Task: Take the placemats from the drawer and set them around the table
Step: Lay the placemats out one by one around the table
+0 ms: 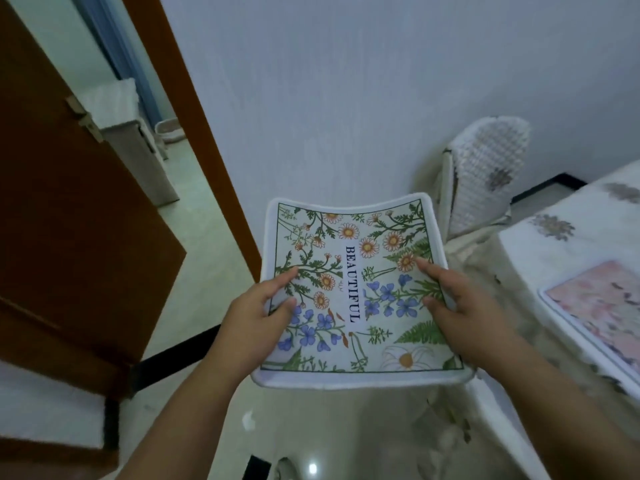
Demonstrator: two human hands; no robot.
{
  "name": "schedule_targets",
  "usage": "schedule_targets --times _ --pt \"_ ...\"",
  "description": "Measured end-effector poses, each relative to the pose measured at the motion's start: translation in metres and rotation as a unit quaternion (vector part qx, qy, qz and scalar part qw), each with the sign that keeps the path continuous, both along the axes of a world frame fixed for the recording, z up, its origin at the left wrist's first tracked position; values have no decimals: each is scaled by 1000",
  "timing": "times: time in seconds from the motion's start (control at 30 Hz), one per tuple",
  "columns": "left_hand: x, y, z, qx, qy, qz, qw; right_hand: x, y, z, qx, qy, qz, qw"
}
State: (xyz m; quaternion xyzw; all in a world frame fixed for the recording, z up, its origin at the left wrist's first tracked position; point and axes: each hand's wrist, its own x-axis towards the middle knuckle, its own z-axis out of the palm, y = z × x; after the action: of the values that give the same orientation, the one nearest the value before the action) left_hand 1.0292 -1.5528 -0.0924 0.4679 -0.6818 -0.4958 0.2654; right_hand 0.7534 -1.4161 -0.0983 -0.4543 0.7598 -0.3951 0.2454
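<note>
Floral placemat point(356, 289) | left hand point(256, 317), right hand point(464, 306) fingers point(429, 268) pinching sides | chair point(485, 178), table point(554, 244) rightward

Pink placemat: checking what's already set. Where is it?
Head view, far right: the pink placemat lies on the table, right of the floral placemat.

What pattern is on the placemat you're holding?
The placemat shows orange daisies, blue flowers and green ferns on cream, white border, with the word BEAUTIFUL; head view.

Single head-worn wide-angle view, facing forward and down, close above placemat point(349, 289); table point(540, 265) at right.
</note>
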Motion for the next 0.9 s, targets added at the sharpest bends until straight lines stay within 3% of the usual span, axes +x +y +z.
schedule_targets --times 0.27,0.43,0.9 --pt "-42 -127 -1 -3 12 -166 986 16 -46 7 -6 -11 -142 990" --pt "-91 -165 -5 56 15 -243 968 -4 -55 -2 -7 -36 -216 976" --pt "-269 -300 0 31 -8 -259 965 -162 -190 -31 -13 -52 -260 964"
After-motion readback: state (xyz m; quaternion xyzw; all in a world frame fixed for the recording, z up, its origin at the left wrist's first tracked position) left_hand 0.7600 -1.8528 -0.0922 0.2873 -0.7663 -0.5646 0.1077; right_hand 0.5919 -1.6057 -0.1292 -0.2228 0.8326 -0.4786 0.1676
